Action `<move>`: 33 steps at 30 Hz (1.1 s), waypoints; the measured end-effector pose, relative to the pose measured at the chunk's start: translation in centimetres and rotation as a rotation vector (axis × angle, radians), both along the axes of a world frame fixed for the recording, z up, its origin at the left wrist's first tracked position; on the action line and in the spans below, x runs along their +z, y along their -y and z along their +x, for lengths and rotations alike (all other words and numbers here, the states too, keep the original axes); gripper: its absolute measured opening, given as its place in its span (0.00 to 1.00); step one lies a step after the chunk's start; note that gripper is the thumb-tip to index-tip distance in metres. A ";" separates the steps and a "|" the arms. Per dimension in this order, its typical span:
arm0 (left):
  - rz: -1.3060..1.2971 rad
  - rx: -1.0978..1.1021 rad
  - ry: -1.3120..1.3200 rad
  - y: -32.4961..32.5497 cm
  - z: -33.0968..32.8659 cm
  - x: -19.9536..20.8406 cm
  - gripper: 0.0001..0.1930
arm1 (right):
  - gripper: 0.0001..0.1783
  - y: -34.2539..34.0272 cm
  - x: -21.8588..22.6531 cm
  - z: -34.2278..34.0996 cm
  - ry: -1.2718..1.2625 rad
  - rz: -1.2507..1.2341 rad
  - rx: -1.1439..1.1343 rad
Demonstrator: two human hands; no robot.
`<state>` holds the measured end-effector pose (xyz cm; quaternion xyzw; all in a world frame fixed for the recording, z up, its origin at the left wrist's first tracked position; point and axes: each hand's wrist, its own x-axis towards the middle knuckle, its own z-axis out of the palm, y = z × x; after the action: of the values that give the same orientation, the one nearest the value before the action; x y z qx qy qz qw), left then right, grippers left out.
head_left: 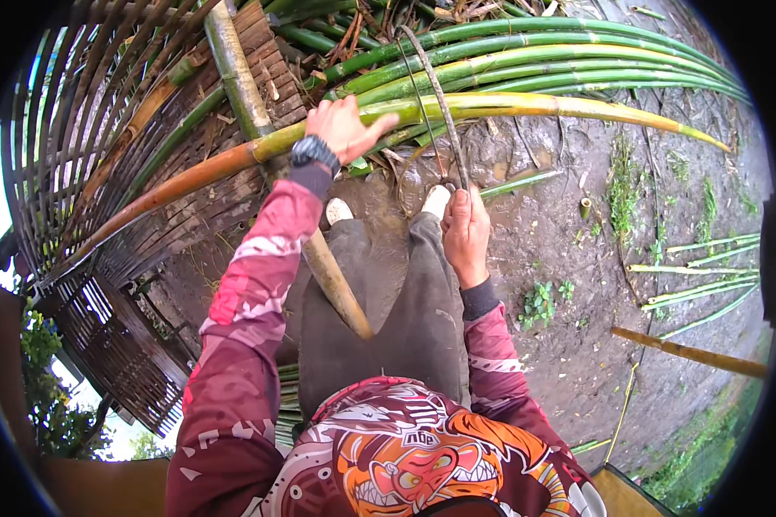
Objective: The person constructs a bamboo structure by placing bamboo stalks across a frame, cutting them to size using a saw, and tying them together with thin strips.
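Note:
A long bamboo pole (pixel 526 105), yellow-green on the right and orange-brown on the left, lies across in front of me. My left hand (pixel 343 129) presses down on it, fingers over its far side and thumb stretched to the right. In my right hand (pixel 466 226) is the near end of a bow saw (pixel 445 105) with a curved, stick-like frame and a thin blade. The saw crosses the pole just right of my left hand. Whether the blade has cut into the bamboo, I cannot tell. Beneath the pole, a thicker bamboo post (pixel 336 284) slants between my legs.
Several green bamboo poles (pixel 578 65) lie beyond the pole. Curved slatted bamboo work (pixel 69 172) stands at left. Cut green lengths (pixel 703 289) and a brown bamboo piece (pixel 690 351) lie on muddy ground (pixel 569 233) at right. My shoes (pixel 437 201) are below the saw.

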<state>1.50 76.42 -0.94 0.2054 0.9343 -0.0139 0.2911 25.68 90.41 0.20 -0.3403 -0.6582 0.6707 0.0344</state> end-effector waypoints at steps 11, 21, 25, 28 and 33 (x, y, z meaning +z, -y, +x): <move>-0.058 0.106 0.109 -3.9 -1.1 -1.2 0.50 | 0.18 0.0 1.3 -0.1 0.083 0.151 0.083; -0.021 0.108 0.015 -3.5 -0.2 -0.5 0.47 | 0.17 0.5 6.4 3.5 0.078 0.177 0.113; 0.005 0.099 -0.092 -3.6 0.3 -0.5 0.48 | 0.07 0.1 1.5 -2.5 -0.059 0.489 0.234; -0.035 -0.123 0.005 -3.2 -0.8 -1.5 0.46 | 0.24 0.1 0.3 -8.5 0.081 0.247 0.084; 0.011 -0.253 -0.053 -0.9 -0.2 -1.8 0.27 | 0.13 -0.3 0.1 -6.9 0.037 0.173 0.063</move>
<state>1.30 77.32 -2.71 0.3229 0.9083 -0.0506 0.2612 18.82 90.73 0.35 -0.3275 -0.7245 0.6058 0.0302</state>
